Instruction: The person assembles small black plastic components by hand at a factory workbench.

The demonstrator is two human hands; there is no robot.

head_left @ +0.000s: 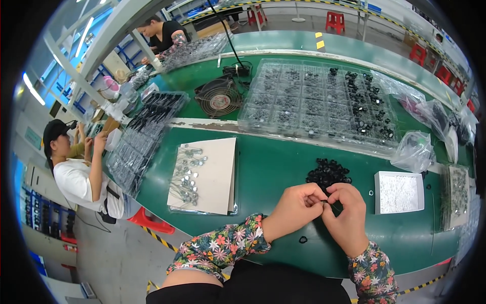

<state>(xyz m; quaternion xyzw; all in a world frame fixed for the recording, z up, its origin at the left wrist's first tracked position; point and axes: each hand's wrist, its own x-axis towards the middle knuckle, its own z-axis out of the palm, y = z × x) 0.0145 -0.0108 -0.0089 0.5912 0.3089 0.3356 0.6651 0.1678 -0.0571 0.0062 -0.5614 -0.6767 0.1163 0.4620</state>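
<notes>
My left hand [297, 206] and my right hand [348, 218] meet above the green table [268, 172], fingertips pinched close together. Something thin and dark between them is too small to make out. Just beyond my fingers lies a pile of small black ring-like parts [328, 172]. One loose black part [303, 239] rests nearer to me, below my hands. To the right stands a shallow white box [377, 195] full of tiny white or clear pieces. On the left, several thin-stemmed pieces with shiny round heads [188, 175] lie on a beige card [223, 177].
A large clear compartment tray [243, 119] with black and clear parts stands at the back, beside a small fan [218, 97]. Plastic bags [414, 152] lie at the right. Another filled tray [144, 137] is at the left, near a seated person [81, 175]. Another person works farther back.
</notes>
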